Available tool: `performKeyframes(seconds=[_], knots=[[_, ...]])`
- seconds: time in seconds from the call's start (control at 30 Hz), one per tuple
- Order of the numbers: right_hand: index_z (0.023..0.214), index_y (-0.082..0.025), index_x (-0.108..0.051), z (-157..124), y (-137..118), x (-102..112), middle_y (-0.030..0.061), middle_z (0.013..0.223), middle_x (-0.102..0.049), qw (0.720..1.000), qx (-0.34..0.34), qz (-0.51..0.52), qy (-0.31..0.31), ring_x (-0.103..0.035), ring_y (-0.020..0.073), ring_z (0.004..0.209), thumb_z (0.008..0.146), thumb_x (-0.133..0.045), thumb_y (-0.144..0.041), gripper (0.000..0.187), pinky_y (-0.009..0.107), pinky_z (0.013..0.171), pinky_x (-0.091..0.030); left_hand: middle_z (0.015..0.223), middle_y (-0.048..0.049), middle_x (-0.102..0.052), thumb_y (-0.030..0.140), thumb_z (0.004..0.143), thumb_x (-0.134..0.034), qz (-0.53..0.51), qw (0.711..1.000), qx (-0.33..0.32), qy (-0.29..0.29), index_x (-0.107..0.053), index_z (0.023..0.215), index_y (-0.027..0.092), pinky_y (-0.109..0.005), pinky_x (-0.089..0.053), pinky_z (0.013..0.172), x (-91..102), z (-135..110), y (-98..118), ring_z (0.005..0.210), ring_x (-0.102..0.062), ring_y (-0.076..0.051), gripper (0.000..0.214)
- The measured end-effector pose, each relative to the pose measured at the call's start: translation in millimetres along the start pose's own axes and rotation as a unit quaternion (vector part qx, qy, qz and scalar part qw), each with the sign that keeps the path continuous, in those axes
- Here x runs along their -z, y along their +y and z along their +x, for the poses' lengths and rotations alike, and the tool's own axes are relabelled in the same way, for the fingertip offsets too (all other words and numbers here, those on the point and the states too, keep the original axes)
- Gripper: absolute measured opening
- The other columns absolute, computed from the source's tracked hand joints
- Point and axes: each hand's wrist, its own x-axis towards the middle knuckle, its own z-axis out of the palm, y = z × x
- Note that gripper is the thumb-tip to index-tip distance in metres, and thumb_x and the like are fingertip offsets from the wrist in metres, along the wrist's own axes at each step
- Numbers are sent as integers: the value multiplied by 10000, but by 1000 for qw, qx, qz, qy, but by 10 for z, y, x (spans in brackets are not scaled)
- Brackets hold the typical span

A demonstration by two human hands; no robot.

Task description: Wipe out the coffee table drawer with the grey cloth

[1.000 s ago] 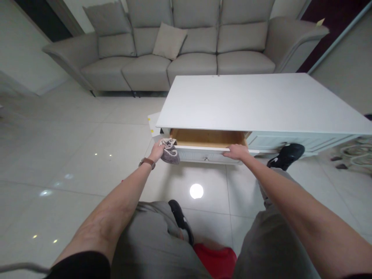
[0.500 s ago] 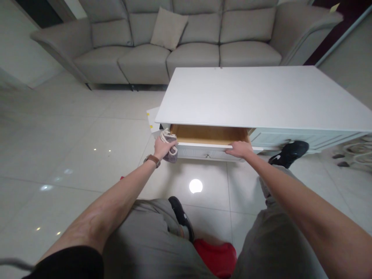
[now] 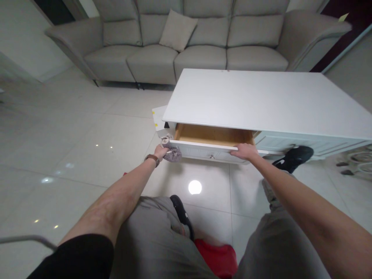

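Observation:
A white coffee table [image 3: 261,97] stands before me with its left drawer [image 3: 200,151] pulled out. The visible wooden inside of the drawer is bare. My left hand [image 3: 160,152] is closed on a grey-brown cloth [image 3: 173,154], which lies against the left end of the drawer front. At the right end, my right hand [image 3: 245,150] grips the top edge of the drawer front, fingers over its outer face and thumb along the edge. A small round knob sits on the front between my hands.
A grey sofa [image 3: 162,62] with a cushion [image 3: 178,30] runs behind the table. A white board-like item [image 3: 159,118] is beside the table's left end. My right shoe [image 3: 295,158] is close to the table front. Something red [image 3: 216,257] lies on the tiled floor between my legs.
My left hand and the cloth have shifted from the drawer's top left corner to the outer left side of its front. My right hand stays on the drawer's edge. The view has tilted slightly.

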Motion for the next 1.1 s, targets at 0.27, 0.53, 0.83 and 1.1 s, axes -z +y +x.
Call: performKeyframes(seconds=[0.27, 0.53, 0.83, 1.1], knots=[[1332, -270, -698, -19, -1, 3, 156, 1215, -728, 1000, -3, 5, -4, -673, 358, 1128, 854, -535, -692, 659, 426, 901, -521, 834, -160, -770, 118, 593, -805, -39, 995, 91, 22, -747, 936, 115, -405, -592, 732, -421, -97, -159, 911, -737, -328, 348], [1340, -255, -691, -33, -14, 1, 148, 1241, -721, 1000, -4, 8, -1, -669, 337, 1147, 864, -526, -681, 660, 413, 918, -521, 922, -172, -776, 97, 640, -748, -76, 991, 99, 48, -732, 1044, 112, -400, -591, 724, -516, -148, -136, 907, -736, -306, 405], [1339, -264, -693, -35, -7, 8, 153, 1239, -719, 1000, -5, 6, -7, -666, 357, 1146, 849, -521, -718, 690, 430, 907, -521, 1057, -140, -773, 104, 626, -684, -76, 991, 78, 73, -737, 1090, 116, -343, -565, 828, -253, -68, -179, 988, -727, -251, 468], [1329, -250, -698, -36, -7, 3, 160, 1231, -722, 1000, -5, 1, -4, -668, 357, 1144, 847, -518, -726, 701, 427, 909, -522, 1026, -163, -766, 53, 596, -747, -65, 994, 64, 65, -724, 996, 147, -454, -539, 917, -397, -85, -240, 1052, -708, -324, 412]])
